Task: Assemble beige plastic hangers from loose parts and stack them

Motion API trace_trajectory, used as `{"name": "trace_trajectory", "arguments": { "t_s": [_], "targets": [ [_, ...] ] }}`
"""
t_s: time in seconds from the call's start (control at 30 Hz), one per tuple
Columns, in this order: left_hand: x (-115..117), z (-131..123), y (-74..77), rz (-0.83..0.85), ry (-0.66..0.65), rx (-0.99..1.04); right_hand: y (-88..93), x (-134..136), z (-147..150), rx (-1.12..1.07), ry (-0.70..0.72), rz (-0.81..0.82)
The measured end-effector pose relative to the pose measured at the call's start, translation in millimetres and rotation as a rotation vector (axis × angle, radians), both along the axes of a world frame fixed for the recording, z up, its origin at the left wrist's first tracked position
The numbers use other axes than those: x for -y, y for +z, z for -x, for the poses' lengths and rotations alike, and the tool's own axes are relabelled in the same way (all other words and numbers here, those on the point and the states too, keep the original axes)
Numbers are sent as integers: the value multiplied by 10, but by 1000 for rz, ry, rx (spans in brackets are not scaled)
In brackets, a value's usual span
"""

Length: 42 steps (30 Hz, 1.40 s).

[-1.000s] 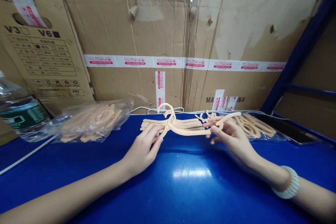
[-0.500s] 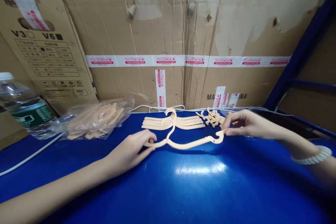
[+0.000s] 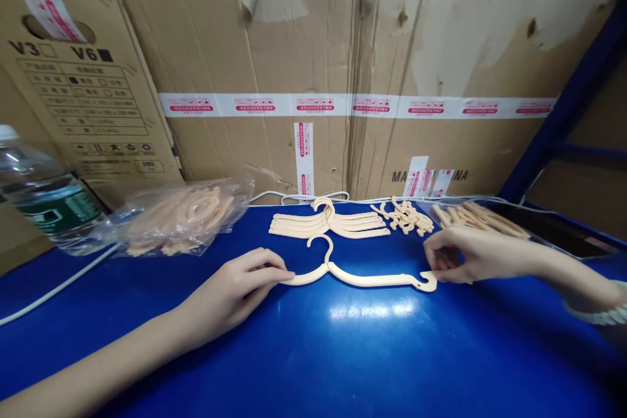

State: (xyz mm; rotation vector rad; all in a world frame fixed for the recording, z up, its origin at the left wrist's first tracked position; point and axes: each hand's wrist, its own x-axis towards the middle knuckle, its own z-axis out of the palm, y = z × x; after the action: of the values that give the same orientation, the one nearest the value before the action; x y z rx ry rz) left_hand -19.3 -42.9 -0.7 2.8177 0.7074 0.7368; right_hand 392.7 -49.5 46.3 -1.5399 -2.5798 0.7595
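A cream plastic hanger [image 3: 362, 274] lies flat on the blue table [image 3: 343, 353], its hook pointing away from me. My left hand [image 3: 235, 290] pinches its left end. My right hand [image 3: 465, 255] pinches its right end, where there is a small notch. Behind the hanger sits a neat stack of the same hangers [image 3: 328, 223]. To the right of that stack lies a small heap of cream clips [image 3: 404, 215].
A plastic bag of hanger parts [image 3: 181, 215] lies at the left, with a water bottle [image 3: 39, 199] and a white cable [image 3: 53, 290] beyond it. More cream parts in a bag [image 3: 482, 219] lie at the right. Cardboard boxes [image 3: 318, 65] wall the back; a blue frame post [image 3: 568, 98] rises on the right.
The hanger came off the stack toward me and now lies flat on the table. Both hands moved apart to its two ends.
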Motion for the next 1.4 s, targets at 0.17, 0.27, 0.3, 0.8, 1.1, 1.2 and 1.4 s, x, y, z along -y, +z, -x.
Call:
{"name": "trace_trajectory", "arguments": {
  "t_s": [0.17,0.27,0.3,0.8,1.1,1.2,1.4],
  "targets": [
    [24,-13,-21,-61,-6,-23,18,31,-39,21,-47,51],
    [7,-9,-20,-90,15,-20,10,16,-32,-1,-79,53],
    [1,-7,-17,-96,24,-23,6,7,-26,-3,-84,43],
    [-33,5,-8,-155,81,-89,-68,-75,71,-17,-152,-183],
    [-11,-12,-38,-128,156,-27,-25,-47,81,-26,-135,-240],
    [-4,-1,-36,-199,181,-22,-30,-72,83,-94,-139,-345],
    [5,3,-34,-287,195,-2,-40,-88,123,-307,-318,-549]
  ]
}}
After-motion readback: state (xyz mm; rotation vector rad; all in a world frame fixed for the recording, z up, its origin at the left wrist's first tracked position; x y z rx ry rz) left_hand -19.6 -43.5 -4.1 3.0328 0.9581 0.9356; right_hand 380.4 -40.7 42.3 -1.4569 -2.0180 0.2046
